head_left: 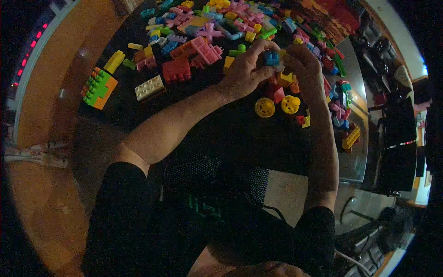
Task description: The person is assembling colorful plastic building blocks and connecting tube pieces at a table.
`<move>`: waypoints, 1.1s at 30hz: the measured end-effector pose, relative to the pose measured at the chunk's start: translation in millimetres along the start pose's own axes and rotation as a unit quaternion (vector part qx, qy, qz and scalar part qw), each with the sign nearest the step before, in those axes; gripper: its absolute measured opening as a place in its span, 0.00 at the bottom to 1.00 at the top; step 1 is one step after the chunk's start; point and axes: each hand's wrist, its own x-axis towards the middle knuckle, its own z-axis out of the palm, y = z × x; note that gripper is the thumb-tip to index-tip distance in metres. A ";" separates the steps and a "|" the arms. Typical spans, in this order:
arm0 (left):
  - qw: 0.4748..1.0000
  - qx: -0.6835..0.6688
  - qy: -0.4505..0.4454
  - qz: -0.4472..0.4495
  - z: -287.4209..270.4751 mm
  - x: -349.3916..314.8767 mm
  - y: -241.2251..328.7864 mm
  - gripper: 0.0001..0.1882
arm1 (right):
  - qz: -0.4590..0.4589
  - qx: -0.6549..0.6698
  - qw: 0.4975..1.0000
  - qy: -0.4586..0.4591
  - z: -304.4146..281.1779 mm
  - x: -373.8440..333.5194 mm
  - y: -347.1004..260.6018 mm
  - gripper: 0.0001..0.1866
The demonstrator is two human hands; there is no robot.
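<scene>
Over the dark table my left hand (249, 71) pinches a blue toy building brick (271, 57) between thumb and fingers. Close against it, my right hand (302, 62) has its fingers curled in toward the brick. Whatever lies in those fingers is mostly hidden; a bit of yellow shows there. Just below the hands are a yellow block (285, 79), a red block (277, 93) and two round yellow wheel-like pieces, one at left (265, 107) and one at right (290, 105). A small red piece (300, 120) lies nearer to me.
A big heap of coloured toy bricks (210, 31) covers the far side of the table. Toward the left sit a green and orange block build (99, 87), a white brick (149, 88) and a red block (176, 70). A yellow brick (351, 137) lies by the right edge.
</scene>
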 end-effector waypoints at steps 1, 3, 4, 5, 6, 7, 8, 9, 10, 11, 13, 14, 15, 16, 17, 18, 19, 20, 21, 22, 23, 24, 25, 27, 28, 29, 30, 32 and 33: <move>0.999 0.032 0.007 0.024 -1.1 1.4 -2.8 0.17 | 0.011 -0.003 1.000 -0.004 0.3 0.0 0.1 0.11; 0.997 0.064 0.013 0.047 -1.3 -0.2 -4.9 0.18 | 0.020 0.010 1.000 -0.005 1.9 -0.5 0.0 0.12; 0.999 0.046 0.004 0.030 -1.7 -2.2 -5.6 0.18 | 0.029 0.024 0.999 -0.004 2.5 -1.2 0.2 0.14; 1.000 0.027 -0.006 0.013 -3.0 -2.6 -5.7 0.19 | 0.028 0.024 0.999 -0.004 3.0 -2.0 0.8 0.14; 1.000 0.027 -0.007 0.013 -4.4 -2.3 -6.3 0.19 | 0.028 0.085 0.996 -0.013 3.6 -3.5 2.0 0.14; 0.999 0.040 0.011 0.024 -6.0 -1.6 -7.4 0.19 | 0.028 0.146 0.989 -0.022 4.2 -4.6 3.4 0.15; 0.998 0.048 0.028 0.032 -5.4 -2.6 -8.4 0.20 | 0.031 0.145 0.989 -0.020 3.1 -6.2 1.8 0.15; 0.998 0.045 0.027 0.030 -4.3 -3.0 -9.9 0.20 | 0.032 0.120 0.992 -0.011 0.9 -5.7 -1.8 0.17; 0.998 0.013 0.059 0.001 -3.1 -2.6 -12.0 0.20 | 0.032 0.094 0.995 -0.001 -1.3 -5.3 -1.8 0.18; 0.995 -0.017 0.090 -0.028 -1.4 -0.7 -14.6 0.21 | 0.032 0.009 0.999 0.001 -5.8 -2.4 1.3 0.17; 0.996 -0.040 0.071 -0.045 -4.1 2.9 -21.1 0.21 | 0.026 -0.036 0.999 -0.018 -13.1 -2.6 6.0 0.17; 0.995 -0.059 0.054 -0.059 -5.0 5.0 -24.6 0.21 | 0.014 -0.080 0.996 -0.039 -14.7 -2.6 5.9 0.17; 0.994 -0.066 0.064 -0.060 -1.7 5.3 -27.1 0.19 | 0.019 -0.081 0.996 -0.034 -12.0 -2.5 7.9 0.17; 0.994 -0.072 0.059 -0.061 -1.3 3.6 -29.3 0.19 | 0.084 0.021 0.996 -0.033 -4.9 -2.1 11.8 0.17; 0.997 0.042 0.048 -0.042 -4.4 2.2 -27.1 0.19 | 0.149 0.121 0.981 -0.026 1.2 -3.6 13.0 0.17; 0.987 0.155 0.038 -0.020 -8.9 1.4 -24.7 0.19 | 0.152 0.118 0.981 -0.017 3.9 -5.6 9.8 0.17; 0.979 0.201 0.024 0.012 -14.1 0.4 -23.9 0.19 | 0.112 0.054 0.991 -0.052 6.1 -6.8 5.2 0.17; 0.981 0.195 0.020 0.015 -16.8 -1.2 -20.0 0.19 | 0.070 -0.009 0.994 -0.088 9.9 -7.6 1.8 0.17; 0.981 0.193 0.020 0.000 -12.5 -0.6 -15.8 0.18 | 0.075 -0.016 0.994 -0.075 10.0 -9.4 5.3 0.17; 0.981 0.192 0.020 -0.015 -7.0 1.4 -14.2 0.17 | 0.024 -0.016 0.998 -0.061 10.4 -10.4 13.0 0.16; 0.976 0.219 0.013 0.013 -7.5 1.1 -16.3 0.16 | -0.031 -0.010 0.998 -0.055 16.8 -9.3 13.9 0.15; 0.976 0.219 0.010 0.014 -7.4 0.4 -18.0 0.16 | -0.030 -0.009 0.998 -0.052 17.5 -9.6 12.6 0.15; 0.978 0.206 -0.010 0.001 -7.2 -0.7 -19.6 0.18 | -0.011 0.003 0.998 -0.055 16.7 -10.0 10.4 0.15; 0.981 0.188 -0.035 -0.010 -3.1 0.5 -12.8 0.19 | 0.012 0.013 0.999 -0.051 11.1 -11.6 11.0 0.15; 0.986 0.150 -0.054 -0.048 -2.6 0.2 -8.6 0.21 | 0.013 -0.052 0.997 -0.048 7.7 -9.1 16.6 0.15; 0.987 0.115 -0.069 -0.090 -4.4 -1.1 -4.3 0.24 | 0.012 -0.113 0.992 -0.050 9.5 -7.6 15.8 0.15; 0.986 0.118 -0.069 -0.092 -3.5 -1.5 -5.0 0.24 | 0.012 -0.110 0.992 -0.052 9.3 -6.9 14.4 0.15; 0.994 -0.027 -0.071 -0.078 0.6 -0.9 -8.6 0.26 | 0.027 -0.297 0.952 -0.066 7.3 -2.7 6.4 0.16; 0.994 -0.021 -0.067 -0.081 1.7 -1.9 -10.6 0.26 | 0.077 -0.010 0.997 -0.029 4.9 -7.8 2.3 0.13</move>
